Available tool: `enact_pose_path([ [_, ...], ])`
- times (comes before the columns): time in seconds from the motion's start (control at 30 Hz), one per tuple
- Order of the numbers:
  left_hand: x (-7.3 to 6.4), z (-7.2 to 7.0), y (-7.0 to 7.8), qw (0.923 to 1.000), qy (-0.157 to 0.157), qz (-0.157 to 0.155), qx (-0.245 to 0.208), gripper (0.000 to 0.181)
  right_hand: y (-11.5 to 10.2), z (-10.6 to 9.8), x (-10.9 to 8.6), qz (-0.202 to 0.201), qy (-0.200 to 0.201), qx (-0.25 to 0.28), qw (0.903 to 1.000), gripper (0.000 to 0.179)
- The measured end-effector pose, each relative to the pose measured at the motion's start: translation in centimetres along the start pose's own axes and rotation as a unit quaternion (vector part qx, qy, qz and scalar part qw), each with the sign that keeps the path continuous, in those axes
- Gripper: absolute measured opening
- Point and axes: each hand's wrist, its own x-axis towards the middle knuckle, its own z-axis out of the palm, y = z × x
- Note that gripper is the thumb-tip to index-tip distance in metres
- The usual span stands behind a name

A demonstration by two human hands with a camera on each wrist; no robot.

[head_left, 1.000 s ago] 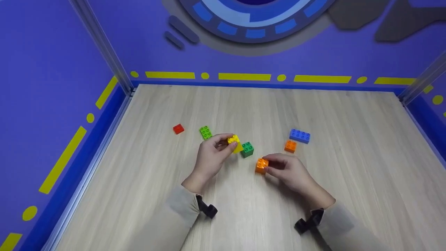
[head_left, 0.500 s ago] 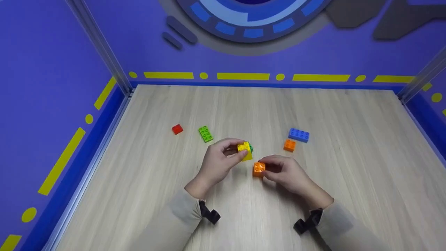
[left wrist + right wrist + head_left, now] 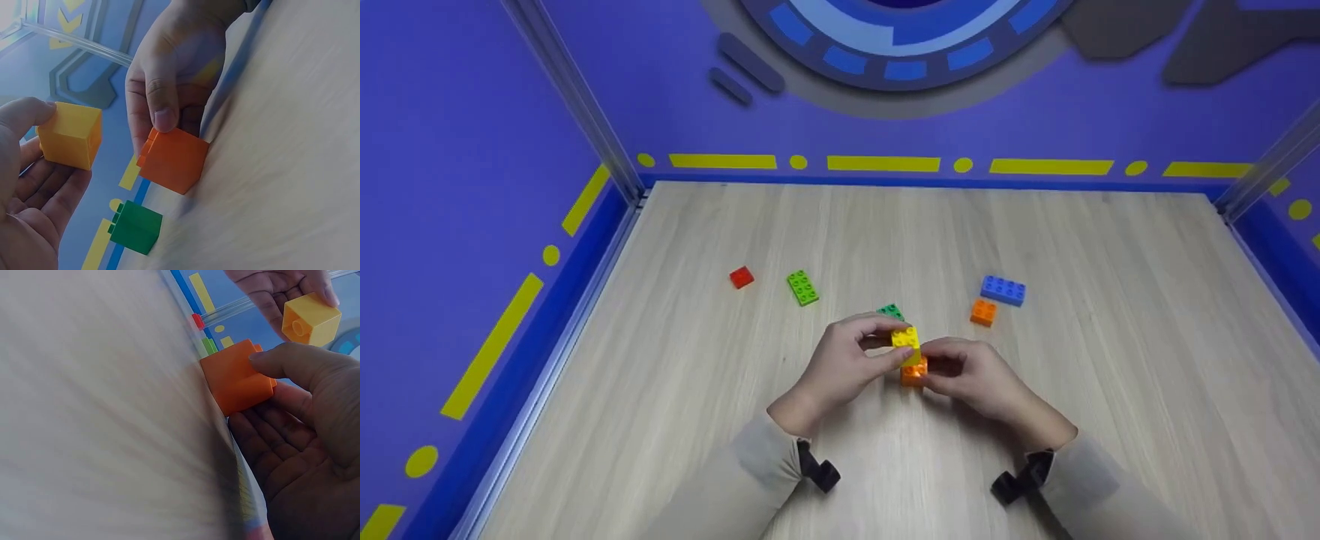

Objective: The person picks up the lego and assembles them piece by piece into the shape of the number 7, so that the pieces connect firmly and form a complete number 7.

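Note:
My left hand [image 3: 847, 365] pinches a yellow toy brick [image 3: 907, 341] between thumb and fingers, studs up. The wrist views show this yellow brick [image 3: 70, 135] held in the air, apart from the orange brick [image 3: 175, 160]. Lower down, my right hand [image 3: 979, 379] grips that orange brick [image 3: 236, 377] by its sides, and it stands on the table. From the head camera the yellow brick overlaps part of the orange one. Just behind my left fingers stands a green brick [image 3: 891, 312], partly hidden in the head view but plain in the left wrist view.
On the wooden table [image 3: 720, 450] lie a red brick [image 3: 742, 277] and a light green brick [image 3: 802, 288] at left. A blue brick [image 3: 1003, 290] and a second orange brick [image 3: 983, 313] sit close together at right. Purple walls [image 3: 585, 97] edge the table.
My left hand has carried the yellow brick right and nearer, from beside the green brick to over the orange one. My right hand has shifted slightly nearer with the orange brick.

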Motion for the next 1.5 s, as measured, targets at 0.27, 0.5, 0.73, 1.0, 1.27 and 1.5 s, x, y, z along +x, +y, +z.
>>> enact_pose_path([
  [0.27,-0.1,0.5,-0.8,0.999,-0.033,0.026,0.016,0.031,0.1,0.1,0.0,-0.011,-0.018,0.021,0.9995,0.035],
  [0.5,-0.2,0.7,-1.3,0.9981,-0.053,0.031,0.007,0.029,0.1,0.0,0.0,-0.01,-0.022,0.02,0.9995,0.034],
  [0.73,-0.2,0.9,-1.5,0.9967,-0.069,0.041,0.01,0.031,-0.1,0.1,-0.1,-0.011,-0.022,0.017,0.9996,0.032],
  [1.0,-0.3,0.9,-1.6,0.9964,-0.073,0.04,0.017,0.031,-0.1,0.2,-0.2,-0.017,-0.024,0.01,0.9995,0.031],
  [1.27,-0.3,1.0,-1.9,0.9969,-0.073,0.029,0.011,0.031,0.1,0.3,-0.2,-0.024,-0.032,0.01,0.9991,0.03],
  [1.5,-0.2,0.9,-2.2,0.9972,-0.066,0.03,0.017,0.031,0.0,0.3,-0.2,-0.017,-0.047,0.015,0.9987,0.03],
])
